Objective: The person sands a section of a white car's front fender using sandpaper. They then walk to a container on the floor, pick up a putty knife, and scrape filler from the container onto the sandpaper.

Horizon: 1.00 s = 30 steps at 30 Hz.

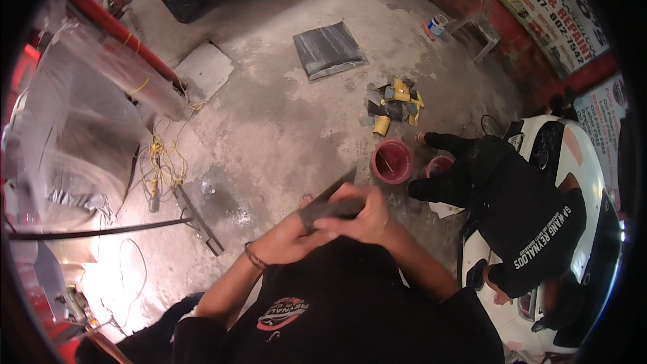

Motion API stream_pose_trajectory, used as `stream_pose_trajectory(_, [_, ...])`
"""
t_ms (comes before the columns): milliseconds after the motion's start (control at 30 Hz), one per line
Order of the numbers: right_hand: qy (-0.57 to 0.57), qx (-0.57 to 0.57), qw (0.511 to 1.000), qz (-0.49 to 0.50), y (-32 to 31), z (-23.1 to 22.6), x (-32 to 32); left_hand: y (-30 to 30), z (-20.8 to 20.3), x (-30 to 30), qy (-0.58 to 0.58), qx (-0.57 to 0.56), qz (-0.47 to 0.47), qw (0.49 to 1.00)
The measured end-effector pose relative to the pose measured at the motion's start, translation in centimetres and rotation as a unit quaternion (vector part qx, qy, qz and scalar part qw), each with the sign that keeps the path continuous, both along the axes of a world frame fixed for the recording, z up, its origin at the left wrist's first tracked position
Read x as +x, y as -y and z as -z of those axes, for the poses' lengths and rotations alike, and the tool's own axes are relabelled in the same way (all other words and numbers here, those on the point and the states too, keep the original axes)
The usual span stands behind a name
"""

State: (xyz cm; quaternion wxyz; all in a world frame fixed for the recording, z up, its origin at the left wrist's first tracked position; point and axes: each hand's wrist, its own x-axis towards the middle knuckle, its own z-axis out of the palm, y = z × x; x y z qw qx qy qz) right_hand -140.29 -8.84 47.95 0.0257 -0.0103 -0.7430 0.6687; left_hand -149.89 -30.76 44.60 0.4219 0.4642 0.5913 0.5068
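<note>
In front of my chest, both hands are closed around a dark grey sandpaper sheet [330, 211]. My left hand [282, 240] holds its near left part, with a dark band on the wrist. My right hand [372, 214] grips the right side, fingers curled over toward the left hand. A pointed dark edge of the sheet sticks up beyond the fingers. Some of the fingers are blurred, and the sheet's lower part is hidden by the hands. Past my right hand, a dark red bucket [375, 167] stands on the floor with a thin stick in it.
At right a person in black [519, 209] bends beside a white car [585, 155]. A second red tub [441, 164] is by their legs. Ahead lie yellow and black scraps [397, 101] and a dark panel [330, 52]. Yellow cable [158, 155] and a metal bar [201, 224] lie left.
</note>
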Motion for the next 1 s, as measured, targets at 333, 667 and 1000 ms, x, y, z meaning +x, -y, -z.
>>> stream_pose_trajectory(333, [-0.038,-0.434,0.862,0.260,-14.6,4.9,-8.6,-22.2,3.7,-15.2,0.377,-0.025,0.053,0.924])
stream_pose_trajectory(667, [-0.016,-0.578,0.769,0.273,-33.9,6.4,-27.7,-36.7,-1.2,-35.5,0.362,-0.031,-0.183,0.914])
stream_pose_trajectory(1000, [-0.030,-0.336,0.821,0.460,-45.3,6.4,-46.9,-50.4,-2.2,-47.9,-0.052,0.032,-0.120,0.991])
